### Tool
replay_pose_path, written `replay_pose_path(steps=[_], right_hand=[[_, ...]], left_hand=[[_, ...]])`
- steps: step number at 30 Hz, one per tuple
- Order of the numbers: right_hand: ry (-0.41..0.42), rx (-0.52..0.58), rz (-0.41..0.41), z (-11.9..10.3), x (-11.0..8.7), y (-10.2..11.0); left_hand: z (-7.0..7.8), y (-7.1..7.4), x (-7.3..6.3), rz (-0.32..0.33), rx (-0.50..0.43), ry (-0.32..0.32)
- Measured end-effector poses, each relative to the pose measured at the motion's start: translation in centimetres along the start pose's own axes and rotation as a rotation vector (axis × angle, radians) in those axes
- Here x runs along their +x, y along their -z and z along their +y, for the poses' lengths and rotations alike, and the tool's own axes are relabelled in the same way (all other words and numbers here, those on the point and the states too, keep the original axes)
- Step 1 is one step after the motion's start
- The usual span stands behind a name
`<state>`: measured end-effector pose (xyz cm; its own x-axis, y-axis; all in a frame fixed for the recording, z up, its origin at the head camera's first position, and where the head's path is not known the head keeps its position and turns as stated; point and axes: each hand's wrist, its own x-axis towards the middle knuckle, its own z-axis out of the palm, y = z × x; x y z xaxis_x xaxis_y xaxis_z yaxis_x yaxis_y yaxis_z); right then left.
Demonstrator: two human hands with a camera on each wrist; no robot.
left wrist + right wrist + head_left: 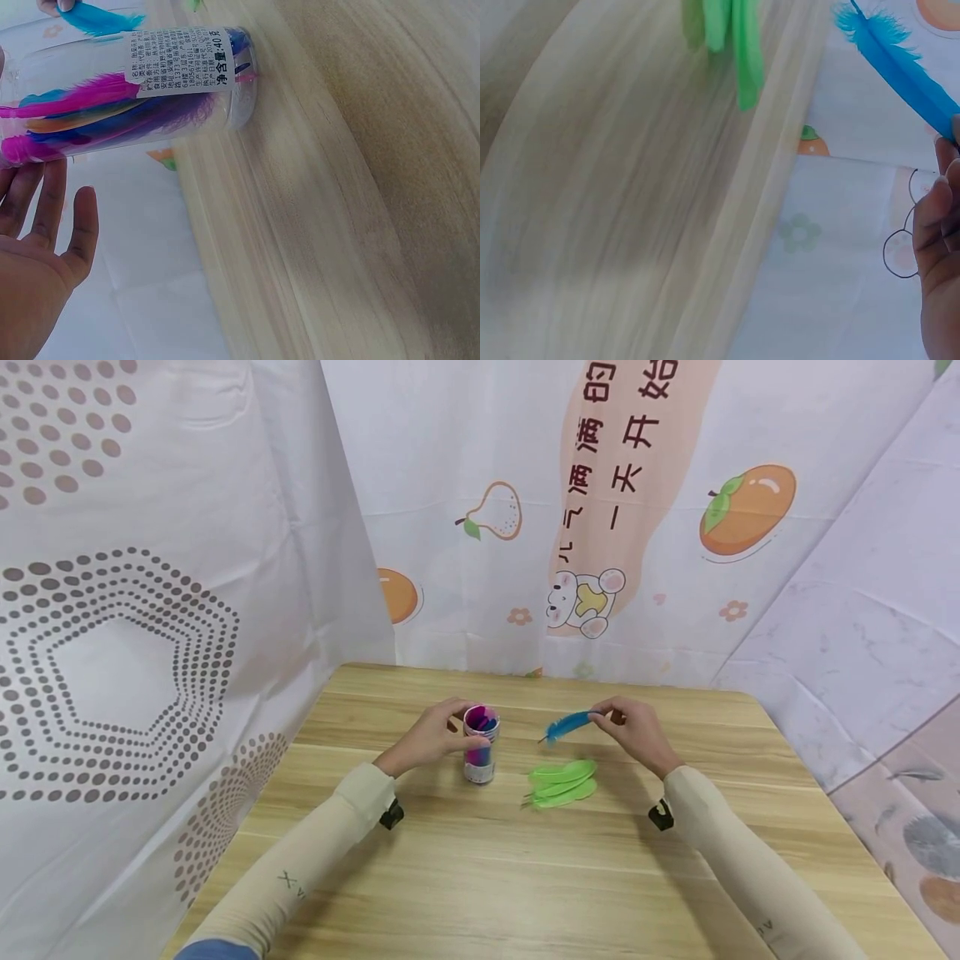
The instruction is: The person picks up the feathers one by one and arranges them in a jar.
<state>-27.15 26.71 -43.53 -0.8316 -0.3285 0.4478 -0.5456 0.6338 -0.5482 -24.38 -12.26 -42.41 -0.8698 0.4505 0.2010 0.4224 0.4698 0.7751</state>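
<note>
My left hand (pixel 435 737) grips a clear plastic jar (pixel 480 772) near its top, thumb on the near side. The jar stands upright on the table; its mouth is uncovered. Pink, blue and orange feathers (pixel 112 105) show through its wall, and a printed label (pixel 180 64) is stuck to it. Between the fingertips of my right hand (pixel 633 731) is a blue feather (pixel 568 724), pinched by its tip, with the quill pointing left toward the jar. Several green feathers (pixel 562 783) lie on the table between the hands, nearer to me than the blue one.
The wood-grain table (pixel 480 877) meets a printed curtain (pixel 465 593) at its back edge. Another patterned cloth (pixel 292 610) hangs along the left side. Each wrist carries a small black camera, such as the right one (pixel 661 815).
</note>
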Motion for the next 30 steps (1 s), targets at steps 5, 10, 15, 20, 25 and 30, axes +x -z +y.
replay_pose_path(steps=[5,10,15,20,25,30], right_hand=[[0.014,0.000,0.009,-0.5,0.1,0.3],[0.025,0.003,0.012,-1.3,0.1,0.4],[0.064,0.001,0.003,-2.5,0.5,0.5],[0.089,-0.002,0.011,-3.3,0.9,0.6],[0.099,-0.002,0.011,-3.6,1.0,0.7],[0.121,-0.006,0.024,-4.0,1.3,0.9]], left_hand=[[-0.1,0.0,0.0,0.007,0.006,-0.008],[-0.2,-0.1,0.1,0.000,0.007,-0.015],[-0.3,-0.1,0.1,0.005,0.008,-0.017],[-0.3,-0.1,0.0,0.009,0.006,-0.013],[-0.2,-0.1,0.1,0.005,0.014,-0.006],[0.0,-0.1,0.0,0.008,0.012,-0.006]])
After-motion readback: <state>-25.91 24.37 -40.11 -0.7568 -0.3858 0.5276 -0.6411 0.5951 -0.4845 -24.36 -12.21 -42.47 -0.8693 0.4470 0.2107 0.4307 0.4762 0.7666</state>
